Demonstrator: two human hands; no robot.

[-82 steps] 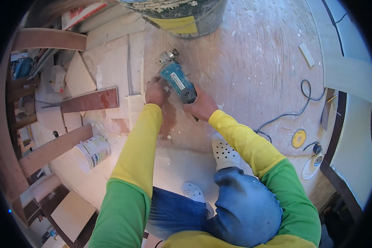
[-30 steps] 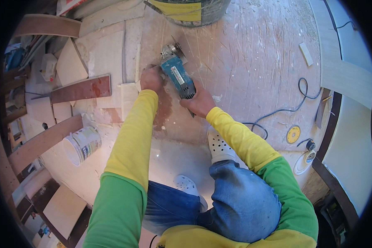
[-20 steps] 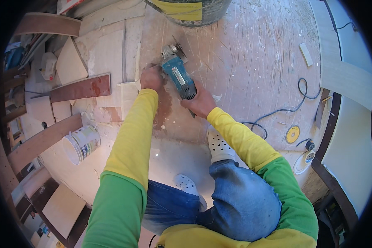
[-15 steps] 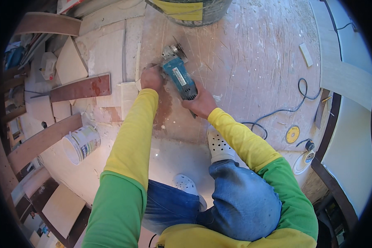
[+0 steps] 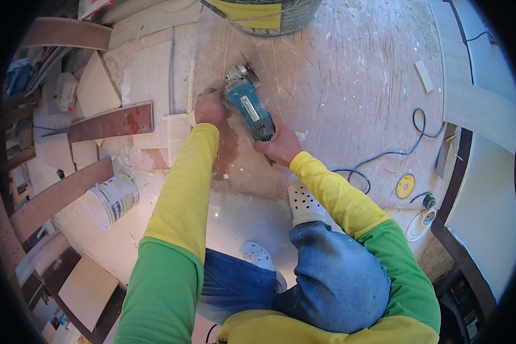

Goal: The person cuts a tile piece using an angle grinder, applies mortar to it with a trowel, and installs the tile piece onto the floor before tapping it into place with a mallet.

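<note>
A teal angle grinder (image 5: 247, 104) lies slantwise over the scratched board, its metal head and disc (image 5: 248, 73) pointing away from me. My right hand (image 5: 282, 141) is wrapped round the rear of its body. Beside the grinder's head, my left hand (image 5: 211, 107) is closed in a fist where a side handle would sit; the fingers hide the handle itself. The disc stands nearly edge-on on the right side of the head. Close to my left hand, a dark reddish stain (image 5: 228, 146) marks the board.
A large bucket (image 5: 264, 20) with a yellow label stands at the far edge. A black cord (image 5: 393, 153) snakes to the right, near a yellow disc (image 5: 405, 186). Tile pieces, a reddish-brown plank (image 5: 112, 122) and a white tub (image 5: 113, 200) on its side are at left.
Hardly anything differs. The grinder and both hands keep almost the same place; the right hand and the cord behind it have shifted very slightly.
</note>
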